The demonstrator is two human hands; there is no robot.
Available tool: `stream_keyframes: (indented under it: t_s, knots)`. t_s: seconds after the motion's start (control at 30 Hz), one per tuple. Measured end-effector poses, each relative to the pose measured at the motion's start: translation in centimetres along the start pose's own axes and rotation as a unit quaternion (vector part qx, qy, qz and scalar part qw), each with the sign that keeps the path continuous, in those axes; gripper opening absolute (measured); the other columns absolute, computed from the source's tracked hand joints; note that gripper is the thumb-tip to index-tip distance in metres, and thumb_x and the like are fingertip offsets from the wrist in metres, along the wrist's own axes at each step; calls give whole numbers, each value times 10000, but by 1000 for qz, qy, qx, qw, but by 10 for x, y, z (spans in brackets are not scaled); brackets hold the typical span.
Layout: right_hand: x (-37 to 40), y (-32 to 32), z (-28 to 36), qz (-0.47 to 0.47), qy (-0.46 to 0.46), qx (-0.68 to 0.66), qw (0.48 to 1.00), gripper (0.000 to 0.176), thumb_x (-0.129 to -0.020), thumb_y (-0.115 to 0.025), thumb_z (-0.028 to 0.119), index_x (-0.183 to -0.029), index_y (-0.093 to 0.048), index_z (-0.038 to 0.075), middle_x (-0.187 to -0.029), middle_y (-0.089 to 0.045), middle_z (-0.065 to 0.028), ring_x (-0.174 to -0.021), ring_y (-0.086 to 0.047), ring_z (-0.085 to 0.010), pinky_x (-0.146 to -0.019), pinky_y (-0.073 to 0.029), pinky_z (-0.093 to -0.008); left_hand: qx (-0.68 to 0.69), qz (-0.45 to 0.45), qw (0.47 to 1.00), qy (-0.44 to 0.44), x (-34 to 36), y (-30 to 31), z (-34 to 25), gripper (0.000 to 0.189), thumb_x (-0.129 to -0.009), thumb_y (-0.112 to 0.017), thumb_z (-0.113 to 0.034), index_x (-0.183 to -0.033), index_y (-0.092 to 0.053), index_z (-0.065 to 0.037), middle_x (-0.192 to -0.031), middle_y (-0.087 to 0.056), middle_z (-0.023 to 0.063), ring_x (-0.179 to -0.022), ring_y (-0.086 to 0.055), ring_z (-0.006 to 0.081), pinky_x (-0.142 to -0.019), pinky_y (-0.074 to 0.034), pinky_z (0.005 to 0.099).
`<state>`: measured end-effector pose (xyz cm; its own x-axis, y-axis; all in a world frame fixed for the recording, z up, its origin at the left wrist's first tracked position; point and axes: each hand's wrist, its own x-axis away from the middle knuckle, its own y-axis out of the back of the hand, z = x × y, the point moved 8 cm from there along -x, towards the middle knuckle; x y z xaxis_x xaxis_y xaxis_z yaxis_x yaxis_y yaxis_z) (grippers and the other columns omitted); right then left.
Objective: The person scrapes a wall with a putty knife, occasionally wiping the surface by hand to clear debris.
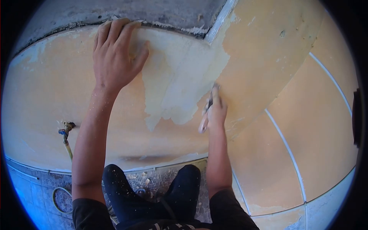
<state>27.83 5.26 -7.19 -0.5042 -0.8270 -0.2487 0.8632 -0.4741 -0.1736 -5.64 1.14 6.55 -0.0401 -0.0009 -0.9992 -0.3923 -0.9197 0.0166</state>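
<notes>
My left hand [116, 53] rests near the wall's upper edge, fingers spread and bent over the rim, thumb apart; nothing is in it. In my right hand [217, 109] is a scraper [203, 123] with a pale handle, its dark blade mostly hidden by my fingers. The scraper's tip meets the orange-painted wall [184, 140] beside the right edge of a bare, greyish-white patch [179, 82]. That patch has a ragged outline where the paint is gone. It spreads between my two hands.
A brass tap [67, 127] with a hose juts from the wall at the left. Paint flakes [143, 180] lie on the patterned floor [50, 184] by my legs. Grey concrete [161, 11] lies beyond the upper edge. White lines [287, 145] divide the wall at the right.
</notes>
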Motion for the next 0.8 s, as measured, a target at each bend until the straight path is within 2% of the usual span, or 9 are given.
stream_keyframes:
  t_s: [0.17, 0.33, 0.47, 0.5, 0.53, 0.6, 0.63, 0.73, 0.8]
  knots:
    - [-5, -2, 0, 20, 15, -10, 1000, 495, -975, -671, 537, -753, -535, 116, -619, -464, 5, -467, -445, -105, -428, -354, -288, -4, -16, 1000, -8, -1, 2, 0, 408, -839, -739, -286, -1195, -673, -98, -1202, -626, 60, -1175, -556, 308, -1041, -440, 440]
    - [37, 5, -98, 74, -48, 40, 995, 475, -1038, -602, 484, -767, -575, 94, -579, -452, 19, -431, -436, -112, -402, -364, -299, -2, -20, 1000, -13, 1, 2, 2, 407, -844, -744, -259, -1213, -675, -102, -1213, -638, 68, -1168, -568, 315, -1030, -446, 437]
    - [27, 4, -77, 60, -36, 48, 996, 459, -1050, -598, 443, -756, -571, 91, -581, -464, 16, -437, -451, -104, -410, -382, -293, 4, -17, 1000, -15, 0, 1, 1, 406, -850, -746, -227, -1231, -677, -105, -1219, -652, 75, -1148, -585, 324, -1016, -453, 437]
    - [19, 0, -65, 62, -18, 23, 998, 460, -1042, -606, 457, -757, -569, 97, -583, -468, 18, -443, -461, -102, -413, -384, -290, 2, 9, 1000, -7, 3, -6, 7, 483, -854, -723, -325, -1281, -667, -107, -1303, -624, 96, -1239, -546, 343, -1062, -427, 452]
    - [15, -3, -59, 66, 0, -3, 998, 462, -1033, -614, 471, -758, -567, 103, -585, -471, 20, -450, -471, -100, -416, -385, -287, 4, 19, 1000, -7, 4, -8, 5, 483, -854, -723, -325, -1281, -667, -107, -1303, -624, 96, -1239, -546, 343, -1062, -427, 452]
    - [19, -7, -63, 60, -3, -10, 998, 460, -1030, -620, 467, -758, -569, 100, -587, -479, 19, -451, -482, -100, -421, -390, -287, -19, -20, 999, -33, -1, 0, -4, 434, -852, -748, -228, -1263, -675, -108, -1240, -656, 82, -1161, -588, 320, -1025, -447, 434]
    - [21, -10, -66, 55, 3, -18, 998, 459, -1027, -627, 464, -757, -572, 97, -589, -487, 18, -452, -493, -100, -425, -396, -286, -5, -37, 998, -48, -5, 2, -6, 387, -772, -720, -165, -1118, -663, -3, -1142, -595, 187, -1079, -558, 385, -978, -428, 489]
    - [54, -12, -138, 148, -2, 63, 987, 449, -1022, -637, 451, -761, -585, 89, -613, -527, 10, -468, -511, -101, -443, -409, -286, -2, -52, 997, -58, -3, 0, -6, 398, -769, -715, -156, -1133, -656, -6, -1096, -594, 180, -1047, -556, 385, -971, -421, 498]
    - [93, -11, -209, 217, -91, 62, 970, 423, -1012, -657, 426, -776, -609, 78, -618, -551, 4, -470, -521, -102, -444, -416, -292, -8, -47, 997, -63, -1, -1, -6, 405, -768, -714, -153, -1141, -656, -5, -1105, -599, 183, -1064, -556, 388, -976, -419, 497]
